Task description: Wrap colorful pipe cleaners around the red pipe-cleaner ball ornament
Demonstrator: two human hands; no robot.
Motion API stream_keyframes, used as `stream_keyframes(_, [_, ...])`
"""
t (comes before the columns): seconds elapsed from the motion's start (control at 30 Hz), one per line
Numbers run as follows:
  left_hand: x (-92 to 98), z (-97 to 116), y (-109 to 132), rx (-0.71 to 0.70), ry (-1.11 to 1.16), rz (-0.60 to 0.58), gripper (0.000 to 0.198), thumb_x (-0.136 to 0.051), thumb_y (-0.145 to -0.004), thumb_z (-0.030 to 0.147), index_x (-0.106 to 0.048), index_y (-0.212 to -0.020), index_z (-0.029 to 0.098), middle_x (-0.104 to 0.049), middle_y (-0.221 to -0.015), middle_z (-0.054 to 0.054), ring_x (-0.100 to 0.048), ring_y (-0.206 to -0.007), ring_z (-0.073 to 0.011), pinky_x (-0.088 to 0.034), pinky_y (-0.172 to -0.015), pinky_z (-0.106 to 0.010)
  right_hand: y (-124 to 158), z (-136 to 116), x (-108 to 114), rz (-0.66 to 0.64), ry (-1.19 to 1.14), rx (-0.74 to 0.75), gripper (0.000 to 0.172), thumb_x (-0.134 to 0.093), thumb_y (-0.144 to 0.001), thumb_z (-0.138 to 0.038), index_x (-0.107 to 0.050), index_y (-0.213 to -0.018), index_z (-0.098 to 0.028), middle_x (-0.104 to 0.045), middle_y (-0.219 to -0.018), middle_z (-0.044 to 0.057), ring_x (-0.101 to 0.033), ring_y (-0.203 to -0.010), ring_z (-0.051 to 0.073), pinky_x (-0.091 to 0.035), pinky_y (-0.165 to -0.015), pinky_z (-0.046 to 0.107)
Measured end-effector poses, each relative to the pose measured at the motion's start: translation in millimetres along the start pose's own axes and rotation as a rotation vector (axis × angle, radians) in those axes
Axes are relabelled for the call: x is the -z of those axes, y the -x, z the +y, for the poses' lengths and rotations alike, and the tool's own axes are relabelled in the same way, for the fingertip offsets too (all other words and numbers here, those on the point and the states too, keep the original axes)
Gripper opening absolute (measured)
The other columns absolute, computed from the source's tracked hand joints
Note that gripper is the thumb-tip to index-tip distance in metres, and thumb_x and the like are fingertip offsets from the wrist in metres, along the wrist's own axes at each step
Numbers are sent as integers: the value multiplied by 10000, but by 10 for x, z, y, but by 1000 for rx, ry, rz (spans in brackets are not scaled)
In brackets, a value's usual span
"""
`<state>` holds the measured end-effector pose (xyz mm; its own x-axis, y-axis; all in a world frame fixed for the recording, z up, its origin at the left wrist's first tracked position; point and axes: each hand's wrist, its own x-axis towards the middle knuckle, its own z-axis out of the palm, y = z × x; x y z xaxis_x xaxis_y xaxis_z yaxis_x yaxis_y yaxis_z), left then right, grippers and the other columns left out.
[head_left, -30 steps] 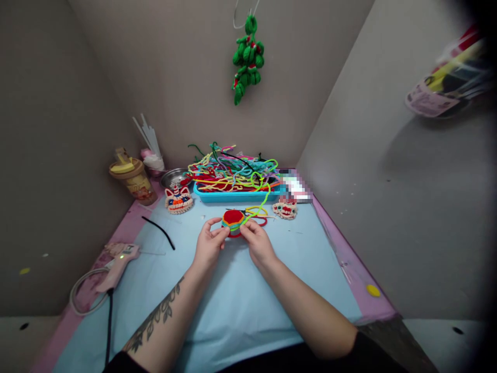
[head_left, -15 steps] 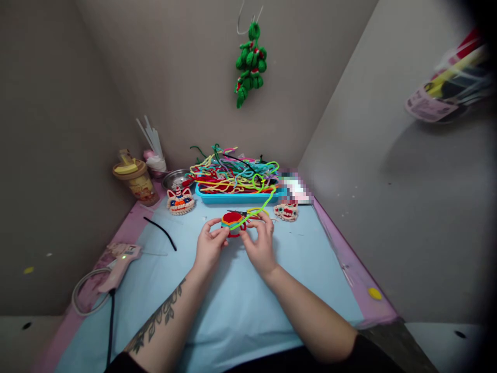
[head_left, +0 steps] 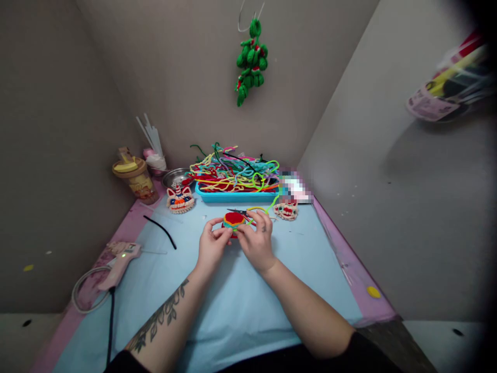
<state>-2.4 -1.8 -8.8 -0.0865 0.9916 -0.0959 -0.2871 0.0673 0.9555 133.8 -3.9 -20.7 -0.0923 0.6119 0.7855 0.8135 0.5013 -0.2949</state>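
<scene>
Single head-worn view, forward and down across the tabletop (head_left: 240, 305).

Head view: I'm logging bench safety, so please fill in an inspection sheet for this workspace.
Surface: pale blue cover on a pink table.
Job's things: red-topped piece, bright green strand.
Clutter: scissors beyond the piece; loose black strip; blue tray heaped with strands.
Hands: left hand grips the piece; right hand touches it, grip unclear.
Cables: black cable from the glue gun, whose green light is lit.
Surroundings: grey walls, hanging green ornament.
</scene>
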Motion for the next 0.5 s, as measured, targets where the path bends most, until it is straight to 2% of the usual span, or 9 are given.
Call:
stream_keyframes(0.3, [-34, 37, 33, 16, 36, -116, 690, -772, -631, 330, -428, -1202, 155, -706, -741, -26, -608, -563, -113, -471, -561, -230, -39, 25, 35, -44, -38, -3, 58, -599, -836, -205, -651, -848, -230, -494, -1256, 81, -356, -1251, 279, -362, -1053, 487])
stream_keyframes(0.5, [-67, 59, 58, 16, -44, -90, 686, -753, -634, 304, -428, -1221, 161, -703, -757, -24, -620, -566, -119, -503, -589, -255, -31, 32, 23, -77, -47, -2, 76, -572, -847, -187, -642, -859, -212, -504, -1273, 87, -365, -1258, 272, -363, -1057, 479])
